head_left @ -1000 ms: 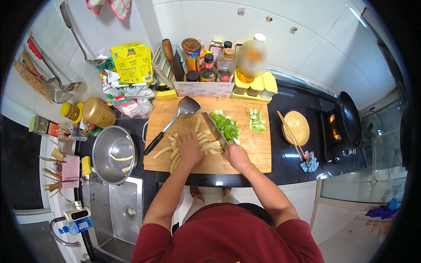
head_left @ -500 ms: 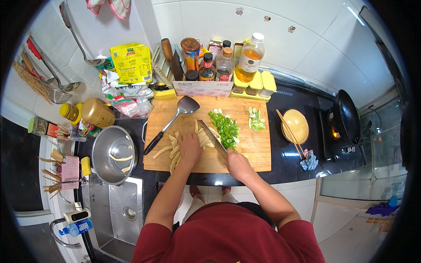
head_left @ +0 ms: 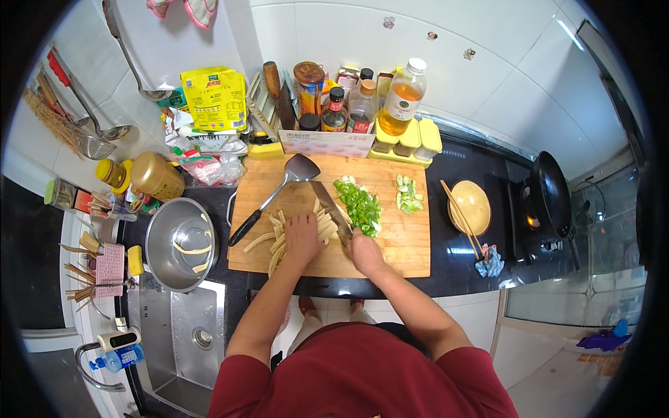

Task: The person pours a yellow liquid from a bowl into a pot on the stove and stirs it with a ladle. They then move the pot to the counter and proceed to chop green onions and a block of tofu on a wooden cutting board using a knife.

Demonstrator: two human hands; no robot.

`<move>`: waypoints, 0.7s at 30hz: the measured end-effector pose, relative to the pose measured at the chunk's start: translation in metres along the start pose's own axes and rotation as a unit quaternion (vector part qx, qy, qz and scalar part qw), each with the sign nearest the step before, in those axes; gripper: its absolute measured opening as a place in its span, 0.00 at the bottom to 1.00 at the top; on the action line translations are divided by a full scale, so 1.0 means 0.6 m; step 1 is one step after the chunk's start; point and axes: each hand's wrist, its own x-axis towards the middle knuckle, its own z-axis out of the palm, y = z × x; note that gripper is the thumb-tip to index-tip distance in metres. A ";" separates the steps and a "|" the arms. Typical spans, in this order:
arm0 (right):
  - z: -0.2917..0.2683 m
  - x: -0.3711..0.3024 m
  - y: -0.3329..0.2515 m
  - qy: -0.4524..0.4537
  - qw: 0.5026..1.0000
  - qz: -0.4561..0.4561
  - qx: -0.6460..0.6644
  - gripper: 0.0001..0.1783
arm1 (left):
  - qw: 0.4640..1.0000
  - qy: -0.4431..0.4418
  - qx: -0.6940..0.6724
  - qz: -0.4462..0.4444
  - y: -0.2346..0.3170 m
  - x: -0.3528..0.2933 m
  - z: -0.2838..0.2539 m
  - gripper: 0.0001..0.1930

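Note:
My left hand (head_left: 304, 237) presses down on a pile of long, pale yellow food strips (head_left: 277, 245) on the wooden cutting board (head_left: 401, 240), fingers curled over them. In my right hand (head_left: 365, 253) is the handle of a kitchen knife (head_left: 334, 209). Its blade slants away to the upper left, along the right side of the pile. Just right of the blade lies a heap of chopped green pepper (head_left: 359, 204). A smaller group of sliced scallion pieces (head_left: 408, 194) sits farther right. Behind my left hand rests a black-handled spatula (head_left: 270, 200).
Left of the board, a steel pot (head_left: 162, 245) holds a few pale strips, beside the sink (head_left: 182, 348). Bottles and a knife rack (head_left: 263, 104) line the back. To the right are a yellow bowl (head_left: 471, 202) with chopsticks (head_left: 461, 218) and a wok (head_left: 550, 195) over a lit burner.
My right hand has moved left with the knife, closer to my left hand, and the blade points more directly away from me. My left hand stays on the strips. The view has shifted slightly.

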 end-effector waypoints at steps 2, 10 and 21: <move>-0.019 0.004 0.009 -0.013 0.999 -0.015 0.037 0.12 | 1.000 0.019 0.002 0.009 -0.001 -0.008 -0.014 0.41; -0.061 -0.035 0.018 0.025 0.998 -0.011 0.063 0.14 | 0.991 0.046 -0.123 0.007 -0.074 0.021 -0.047 0.26; -0.107 -0.099 0.036 0.034 0.998 0.020 0.043 0.13 | 0.993 0.063 -0.098 -0.004 -0.144 0.080 -0.045 0.22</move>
